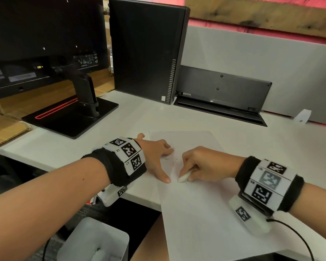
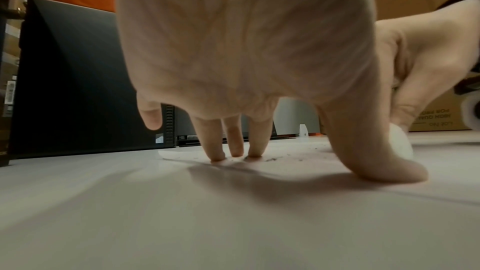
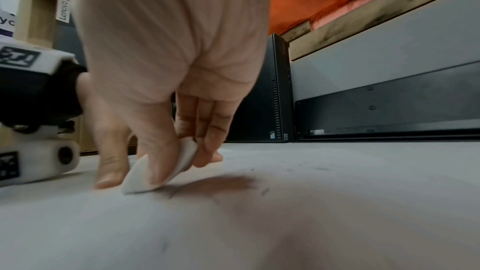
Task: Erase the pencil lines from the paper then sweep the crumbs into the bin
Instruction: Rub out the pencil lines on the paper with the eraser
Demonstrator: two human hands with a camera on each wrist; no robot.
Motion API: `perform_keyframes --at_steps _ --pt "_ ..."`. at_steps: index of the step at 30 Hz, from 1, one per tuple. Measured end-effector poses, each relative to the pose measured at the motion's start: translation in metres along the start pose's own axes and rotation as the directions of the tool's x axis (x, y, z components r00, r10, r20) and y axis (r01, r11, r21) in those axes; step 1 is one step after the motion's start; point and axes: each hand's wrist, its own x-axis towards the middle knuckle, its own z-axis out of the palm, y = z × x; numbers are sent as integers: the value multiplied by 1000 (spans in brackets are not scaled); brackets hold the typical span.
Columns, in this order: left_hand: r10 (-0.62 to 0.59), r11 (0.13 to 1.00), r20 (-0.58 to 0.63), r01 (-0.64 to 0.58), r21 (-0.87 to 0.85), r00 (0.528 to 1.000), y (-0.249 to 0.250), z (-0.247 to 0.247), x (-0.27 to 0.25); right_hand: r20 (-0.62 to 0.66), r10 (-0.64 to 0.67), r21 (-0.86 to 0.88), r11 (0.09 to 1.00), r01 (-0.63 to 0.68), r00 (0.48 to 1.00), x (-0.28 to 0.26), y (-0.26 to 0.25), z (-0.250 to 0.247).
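Observation:
A white sheet of paper (image 1: 199,204) lies on the white desk (image 1: 68,147), its near end hanging over the desk's front edge. Dark eraser crumbs (image 1: 167,159) are scattered on it between my hands. My left hand (image 1: 159,157) presses the paper's left side with spread straight fingers (image 2: 235,147) and thumb. My right hand (image 1: 198,164) pinches a white eraser (image 1: 183,177) between thumb and fingers, its tip down on the paper (image 3: 259,223). In the right wrist view the eraser (image 3: 161,171) touches the sheet beside a few crumbs (image 3: 265,191).
A white bin (image 1: 94,240) stands on the floor below the desk's front edge, left of the paper. At the back are a monitor on a black stand (image 1: 73,117), a black computer tower (image 1: 147,49), a black keyboard propped up (image 1: 222,91) and a grey partition (image 1: 271,68).

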Motion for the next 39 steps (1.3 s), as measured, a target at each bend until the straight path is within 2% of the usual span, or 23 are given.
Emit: perform_keyframes --at_steps 4,12,17,25,30,39 --pt "16 1000 12 -16 1 1000 1 -2 -2 -70 -12 24 1000 14 997 21 -4 -11" --pt "1 999 24 -2 38 1000 2 -3 -4 38 -12 -8 1000 12 999 -4 3 0" --pt "13 1000 24 -14 24 1000 3 -4 -6 -83 -18 -31 999 15 996 22 -2 -15" --pt "-4 999 35 2 44 999 4 -4 -6 18 -29 -55 998 30 999 -4 5 3" --pt "0 999 37 -1 36 999 3 -3 -6 -83 -31 -26 999 29 996 18 -2 -12" --pt "-16 999 53 13 49 998 1 -3 -2 19 -54 -39 998 55 998 -11 3 4"
